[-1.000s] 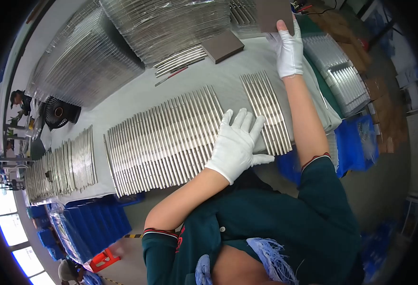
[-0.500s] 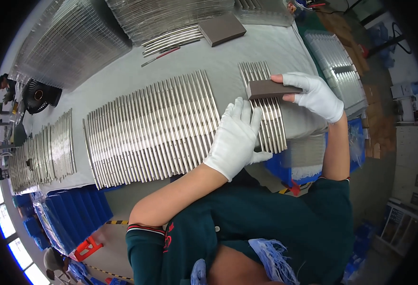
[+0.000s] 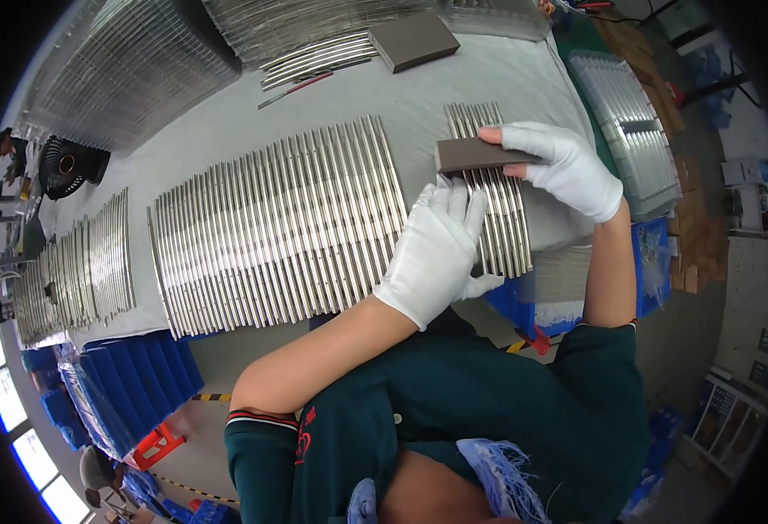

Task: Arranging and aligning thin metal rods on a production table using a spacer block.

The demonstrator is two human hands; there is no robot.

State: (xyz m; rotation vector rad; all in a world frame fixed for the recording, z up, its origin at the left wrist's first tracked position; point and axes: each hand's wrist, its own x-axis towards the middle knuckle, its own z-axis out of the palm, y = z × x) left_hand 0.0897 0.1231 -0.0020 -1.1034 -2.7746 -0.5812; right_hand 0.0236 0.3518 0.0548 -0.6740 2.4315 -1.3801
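Observation:
My right hand (image 3: 567, 166), in a white glove with bare fingertips, grips a brown sanding block (image 3: 470, 155) between thumb and fingers. The block lies across the upper part of a small group of thin metal rods (image 3: 508, 229). My gloved left hand (image 3: 435, 251) rests flat at the left edge of this group, fingers stretched out just below the block and thumb out to the right. Left of that hand spreads a wide row of shiny metal rods (image 3: 270, 231), side by side on the pale-covered table (image 3: 187, 135).
Another brown block (image 3: 414, 42) lies at the back beside loose rods (image 3: 314, 68) and a red thin tool (image 3: 297, 90). Clear plastic trays (image 3: 131, 79) are stacked behind. More rods (image 3: 87, 266) and a black fan (image 3: 71, 166) are at left, blue bins (image 3: 139, 384) below.
My right hand has slid the sanding block a little to the left across the small group of rods. My left hand stays nearly in place. The whole view has shifted slightly.

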